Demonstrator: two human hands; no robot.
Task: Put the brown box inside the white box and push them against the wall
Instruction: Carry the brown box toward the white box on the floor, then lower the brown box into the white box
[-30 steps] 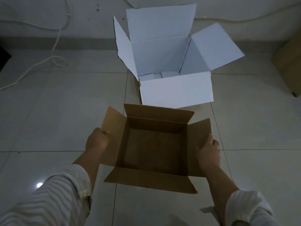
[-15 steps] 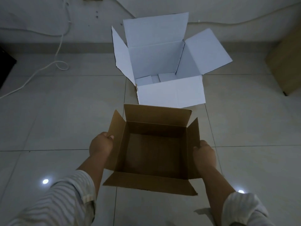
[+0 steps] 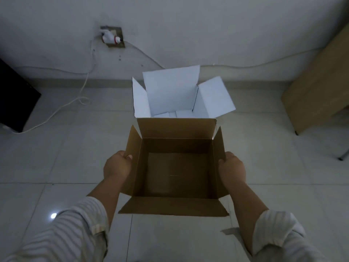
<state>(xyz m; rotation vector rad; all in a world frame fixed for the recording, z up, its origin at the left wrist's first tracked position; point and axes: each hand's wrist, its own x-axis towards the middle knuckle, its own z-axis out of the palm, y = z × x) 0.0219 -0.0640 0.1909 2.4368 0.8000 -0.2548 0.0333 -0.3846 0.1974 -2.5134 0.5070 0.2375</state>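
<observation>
An open, empty brown box (image 3: 177, 169) is held up off the tiled floor, its four flaps spread outward. My left hand (image 3: 117, 164) grips its left flap and my right hand (image 3: 232, 168) grips its right flap. Just beyond it stands the open white box (image 3: 173, 91) on the floor, flaps up, a short way out from the wall (image 3: 188, 31). The brown box's far flap hides the white box's near side.
A wall socket (image 3: 113, 36) with a white cable (image 3: 62, 106) trailing over the floor is at the back left. A dark object (image 3: 15, 99) sits at the far left. A wooden piece of furniture (image 3: 319, 87) stands at the right.
Both hands have lifted the brown box and carried it forward, so it now overlaps the white box's near side. The view has tilted up, showing more wall.
</observation>
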